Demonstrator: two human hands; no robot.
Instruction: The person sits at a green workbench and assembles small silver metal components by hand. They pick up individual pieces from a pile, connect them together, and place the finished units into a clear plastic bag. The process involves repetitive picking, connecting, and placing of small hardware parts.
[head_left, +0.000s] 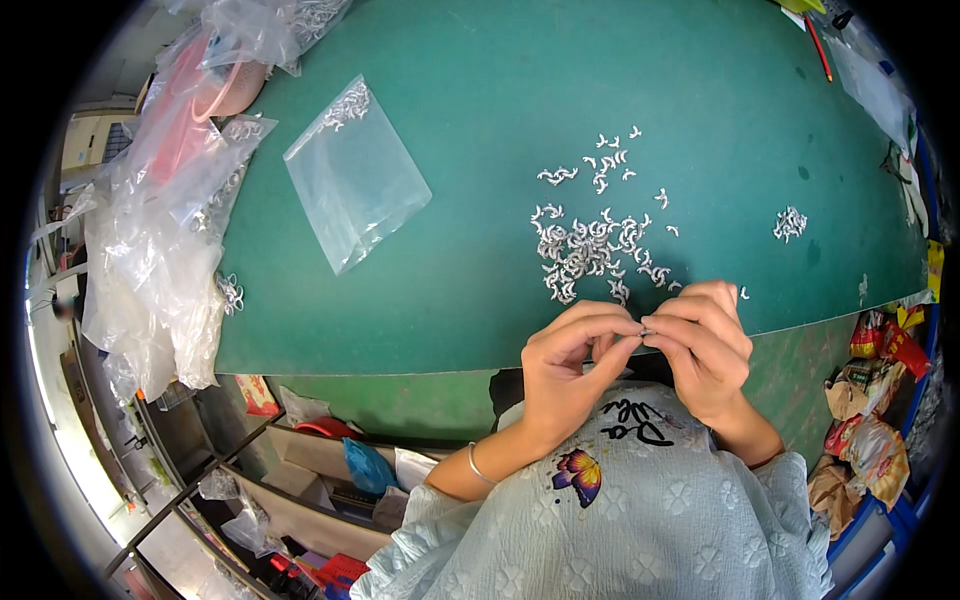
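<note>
My left hand (574, 362) and my right hand (707, 350) meet at the table's near edge, fingertips pinched together. Between them is a small silvery metal piece (645, 333), mostly hidden by the fingers. Just beyond the hands lies a loose heap of small curved silver metal pieces (580, 250), with several strays scattered farther back. A smaller pile of similar silver pieces (789, 224) sits to the right. On the left, a clear plastic bag (357, 190) lies flat with some silver pieces in its far end.
The green tabletop (460, 130) has a curved near edge. Clear plastic bags (150, 270) and a pink basket (235, 92) crowd its left side. A red pencil (819, 48) lies at the far right. Below stand shelves (290, 480) at left and snack packets (870, 450) at right.
</note>
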